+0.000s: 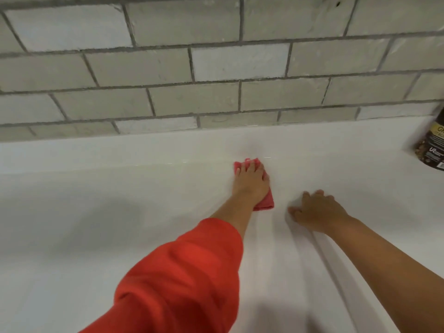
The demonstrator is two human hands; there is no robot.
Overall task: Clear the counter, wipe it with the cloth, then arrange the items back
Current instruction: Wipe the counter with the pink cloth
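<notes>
A white counter [120, 212] fills the lower part of the head view. My left hand [251, 182], with a red sleeve behind it, presses flat on a folded pink cloth [265, 203] near the counter's back. The cloth shows at the fingertips and beside the wrist; the hand hides the rest of it. My right hand [317, 211] rests palm down on the bare counter just to the right of the cloth, fingers spread, holding nothing.
A grey tiled wall [216, 68] rises behind a low white backsplash [144, 150]. A dark bag with a printed label [432, 145] stands at the far right against the backsplash, partly cut off by the frame edge.
</notes>
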